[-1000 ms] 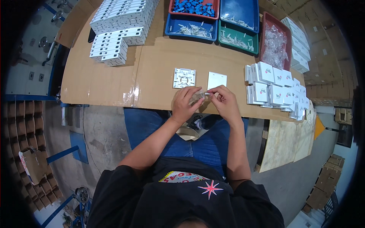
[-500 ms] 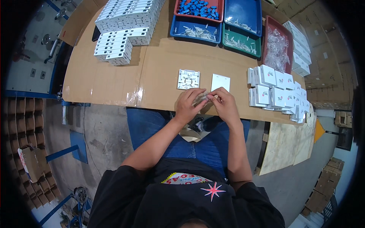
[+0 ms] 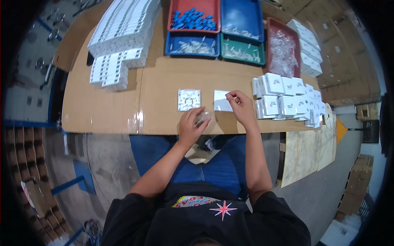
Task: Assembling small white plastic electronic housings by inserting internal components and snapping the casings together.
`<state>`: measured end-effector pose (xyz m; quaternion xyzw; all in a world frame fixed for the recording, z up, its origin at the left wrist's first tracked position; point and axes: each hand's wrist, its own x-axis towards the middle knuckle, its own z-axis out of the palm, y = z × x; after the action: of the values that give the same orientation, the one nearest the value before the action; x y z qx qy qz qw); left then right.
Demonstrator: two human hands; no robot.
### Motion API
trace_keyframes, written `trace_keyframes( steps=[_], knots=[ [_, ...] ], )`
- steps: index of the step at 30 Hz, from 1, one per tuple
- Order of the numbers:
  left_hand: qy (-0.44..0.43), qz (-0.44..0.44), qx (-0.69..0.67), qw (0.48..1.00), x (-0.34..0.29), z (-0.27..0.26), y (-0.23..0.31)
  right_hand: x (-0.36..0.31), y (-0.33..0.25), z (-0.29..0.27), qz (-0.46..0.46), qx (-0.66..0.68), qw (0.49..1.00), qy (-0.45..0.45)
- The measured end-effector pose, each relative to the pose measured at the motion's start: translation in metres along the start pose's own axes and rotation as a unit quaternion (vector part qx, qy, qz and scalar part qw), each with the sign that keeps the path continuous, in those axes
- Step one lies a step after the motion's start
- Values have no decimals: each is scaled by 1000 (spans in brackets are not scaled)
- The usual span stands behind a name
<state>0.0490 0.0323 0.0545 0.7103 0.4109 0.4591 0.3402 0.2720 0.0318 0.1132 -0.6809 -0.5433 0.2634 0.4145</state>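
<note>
Clear plastic shows between the fingers of your left hand (image 3: 192, 125), which is closed around a small transparent bag (image 3: 202, 117) at the near edge of the cardboard-covered bench (image 3: 123, 110). Your right hand (image 3: 242, 107) rests its pinched fingertips on a white plate (image 3: 221, 101) just beside; whether they grip anything is not clear. A square white switch part (image 3: 189, 99) lies left of that plate. Small white boxes (image 3: 283, 98) crowd the right edge, and coloured trays (image 3: 217, 30) line the far edge.
</note>
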Motion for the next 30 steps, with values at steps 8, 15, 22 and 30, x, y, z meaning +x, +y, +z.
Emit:
trace_keyframes(
  steps=[8,15,22,30],
  knots=[
    [32,16,70,997,-7,5,-8,151,36,-49,23,-160,982,97],
    [22,17,100,995,-3,9,-1,233,69,-30,-37,-246,966,67],
    [22,20,105,994,-6,8,-7,251,76,-9,-81,-357,930,30],
    [11,18,104,994,-7,10,-11,254,82,-11,-117,-383,916,29]
  ],
)
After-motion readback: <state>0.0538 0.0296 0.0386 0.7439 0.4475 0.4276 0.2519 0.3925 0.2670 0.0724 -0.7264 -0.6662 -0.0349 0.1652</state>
